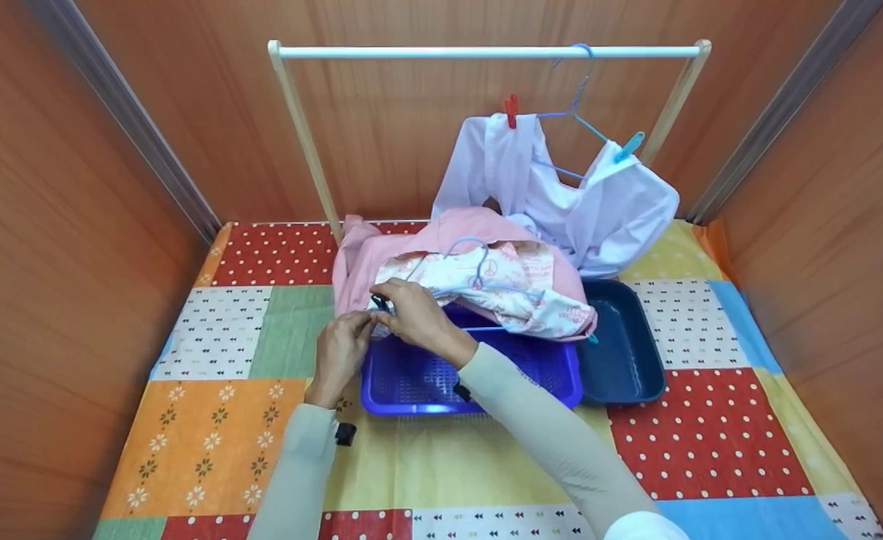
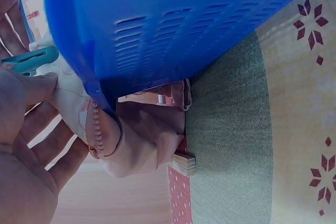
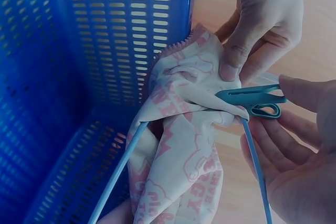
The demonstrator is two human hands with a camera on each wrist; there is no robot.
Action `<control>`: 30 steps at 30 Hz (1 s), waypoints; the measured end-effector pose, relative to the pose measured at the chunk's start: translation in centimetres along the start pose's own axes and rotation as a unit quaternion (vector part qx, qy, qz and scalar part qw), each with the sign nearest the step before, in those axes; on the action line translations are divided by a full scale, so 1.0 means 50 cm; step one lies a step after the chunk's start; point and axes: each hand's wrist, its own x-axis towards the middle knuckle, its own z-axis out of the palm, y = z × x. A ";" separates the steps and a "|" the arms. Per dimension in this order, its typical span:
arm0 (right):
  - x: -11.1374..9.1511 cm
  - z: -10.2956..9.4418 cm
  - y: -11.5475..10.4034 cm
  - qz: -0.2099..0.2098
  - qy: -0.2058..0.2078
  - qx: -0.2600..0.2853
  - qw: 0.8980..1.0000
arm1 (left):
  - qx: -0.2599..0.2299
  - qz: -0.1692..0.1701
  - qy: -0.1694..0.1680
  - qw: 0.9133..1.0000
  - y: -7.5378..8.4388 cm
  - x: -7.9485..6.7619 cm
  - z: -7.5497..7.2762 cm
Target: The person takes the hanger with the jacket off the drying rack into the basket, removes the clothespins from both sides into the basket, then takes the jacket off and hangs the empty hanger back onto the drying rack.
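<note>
- The right hand (image 1: 415,319) pinches the handles of a teal peg (image 3: 244,98) between thumb and fingers.
- The left hand (image 1: 342,351), on the near left of the peg, pinches the edge of a printed garment (image 1: 520,266) between thumb and fingers.
- The key relation: the peg sits at the garment's left corner, its mouth on the cloth fold by the hanger (image 3: 118,173) and its handles running back into the right hand. The right hand is the nearer to it; the left is just beside.
- The garment lies over the far part of a blue basket (image 1: 471,409), the hanger stretched left to right along it, hook towards the far side. A second teal peg (image 1: 593,339) is at its right end.
- Right of the basket is a dark tray (image 1: 625,360); farther off, a white shirt (image 1: 497,157) hangs from the rack (image 1: 426,52).
- Hard to make out: whether the peg's mouth grips the hanger too, as folds cover it. The right hand partly covers the peg in the head view, and the left wrist view cuts off both hands.
</note>
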 end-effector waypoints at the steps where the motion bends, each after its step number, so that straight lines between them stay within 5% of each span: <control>1: 0.000 0.000 0.000 0.001 -0.002 -0.006 1.000 | -0.001 0.000 -0.001 1.000 0.000 0.000 0.000; 30: 0.004 0.005 0.011 -0.060 0.079 0.018 0.995 | -0.013 -0.020 0.001 1.000 0.001 0.000 0.000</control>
